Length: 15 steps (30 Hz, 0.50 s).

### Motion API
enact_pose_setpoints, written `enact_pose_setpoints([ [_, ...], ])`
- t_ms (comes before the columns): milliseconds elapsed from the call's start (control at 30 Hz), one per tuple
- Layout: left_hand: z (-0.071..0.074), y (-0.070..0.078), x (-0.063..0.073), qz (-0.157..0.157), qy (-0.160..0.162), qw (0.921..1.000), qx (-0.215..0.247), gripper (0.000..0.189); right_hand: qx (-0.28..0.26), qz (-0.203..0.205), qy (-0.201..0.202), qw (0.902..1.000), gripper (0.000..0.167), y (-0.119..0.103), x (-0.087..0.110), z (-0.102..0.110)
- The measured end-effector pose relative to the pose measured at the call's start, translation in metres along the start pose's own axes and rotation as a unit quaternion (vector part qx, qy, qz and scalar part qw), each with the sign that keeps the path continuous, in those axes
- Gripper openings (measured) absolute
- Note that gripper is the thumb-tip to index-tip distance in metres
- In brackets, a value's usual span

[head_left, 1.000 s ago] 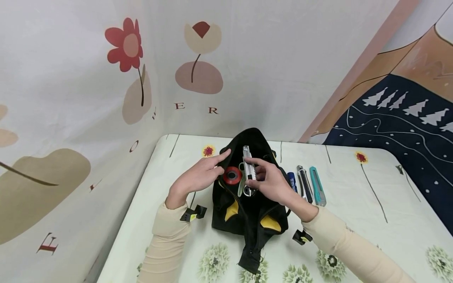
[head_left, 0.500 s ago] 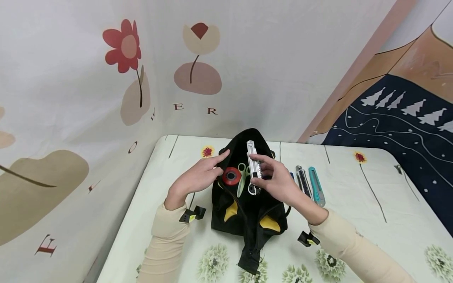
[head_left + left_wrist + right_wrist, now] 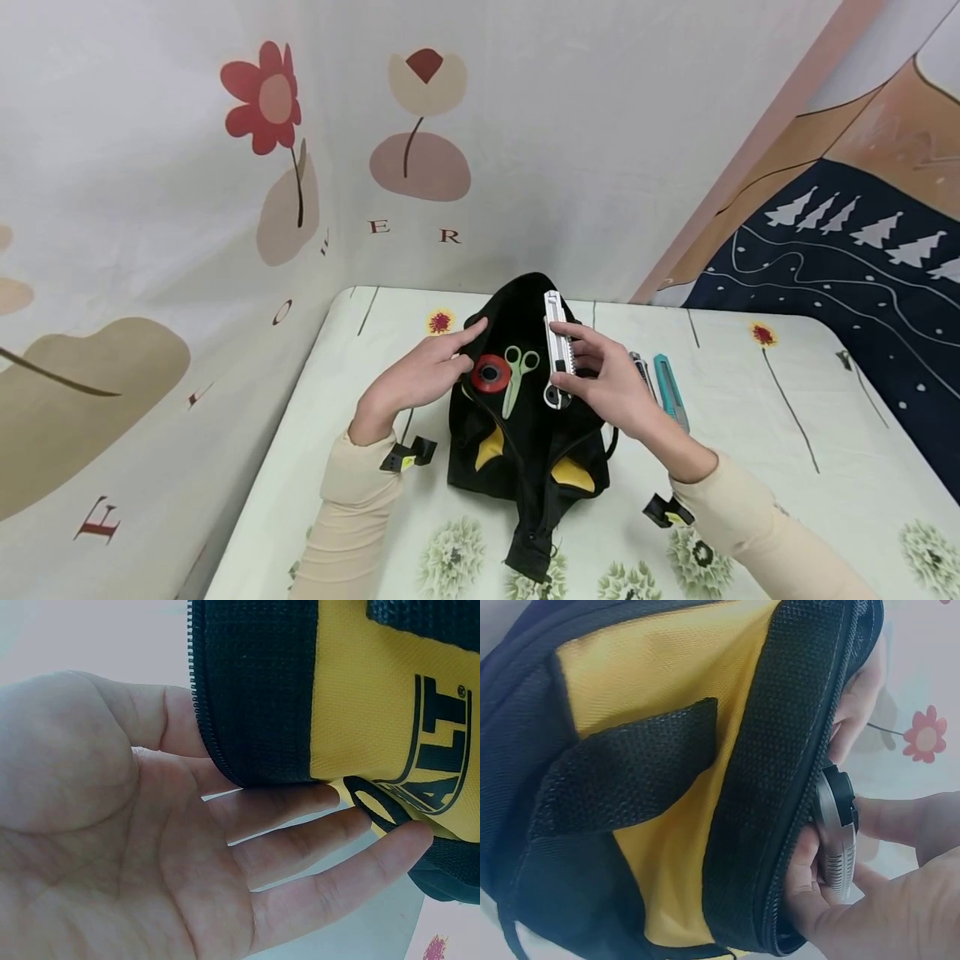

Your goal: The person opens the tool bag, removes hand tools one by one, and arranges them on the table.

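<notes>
A silver utility knife [image 3: 558,350] is pinched between the thumb and fingers of my right hand [image 3: 607,379], over the right side of the open black and yellow tool bag [image 3: 491,450]. In the right wrist view the metal knife [image 3: 835,825] stands just beyond the bag's zipped edge. My left hand [image 3: 420,375] grips the bag's left rim, thumb on one side of the edge; in the left wrist view its outer fingers [image 3: 330,900] stretch fairly straight beside the yellow fabric. Inside the bag lie green-handled scissors [image 3: 516,379] and a red roll of tape [image 3: 491,372].
To the right of the bag, a teal utility knife [image 3: 670,387] lies on the flower-patterned tablecloth [image 3: 750,467]. Beside it, a black and silver cutter [image 3: 642,367] is partly hidden by my right hand. A patterned cloth wall [image 3: 525,167] rises behind the table.
My right hand has moved rightward with the silver utility knife, from above the scissors to the bag's right side. The scissors are now in full view. My left hand stays at the rim.
</notes>
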<state>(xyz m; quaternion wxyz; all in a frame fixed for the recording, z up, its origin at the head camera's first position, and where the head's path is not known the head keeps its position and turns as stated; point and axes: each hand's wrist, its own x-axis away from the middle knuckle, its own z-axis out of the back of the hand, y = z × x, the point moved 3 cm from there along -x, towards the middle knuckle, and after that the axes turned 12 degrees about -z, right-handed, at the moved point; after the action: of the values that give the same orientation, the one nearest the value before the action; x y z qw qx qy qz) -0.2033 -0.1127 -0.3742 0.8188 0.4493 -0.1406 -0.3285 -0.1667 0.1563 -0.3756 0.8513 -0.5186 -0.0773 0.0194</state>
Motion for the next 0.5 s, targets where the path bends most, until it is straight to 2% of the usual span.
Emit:
enact_pose_setpoints([
  [300, -0.001, -0.002, 0.001, -0.002, -0.001, 1.0000, 0.005, 0.067, -0.021, -0.009, 0.008, 0.9997, 0.067, 0.004, 0.006, 0.010],
  [500, 0.000, 0.001, 0.001, -0.004, -0.002, 1.0000, 0.002, 0.067, -0.008, -0.022, 0.022, 0.9995, 0.069, 0.004, 0.012, 0.023],
])
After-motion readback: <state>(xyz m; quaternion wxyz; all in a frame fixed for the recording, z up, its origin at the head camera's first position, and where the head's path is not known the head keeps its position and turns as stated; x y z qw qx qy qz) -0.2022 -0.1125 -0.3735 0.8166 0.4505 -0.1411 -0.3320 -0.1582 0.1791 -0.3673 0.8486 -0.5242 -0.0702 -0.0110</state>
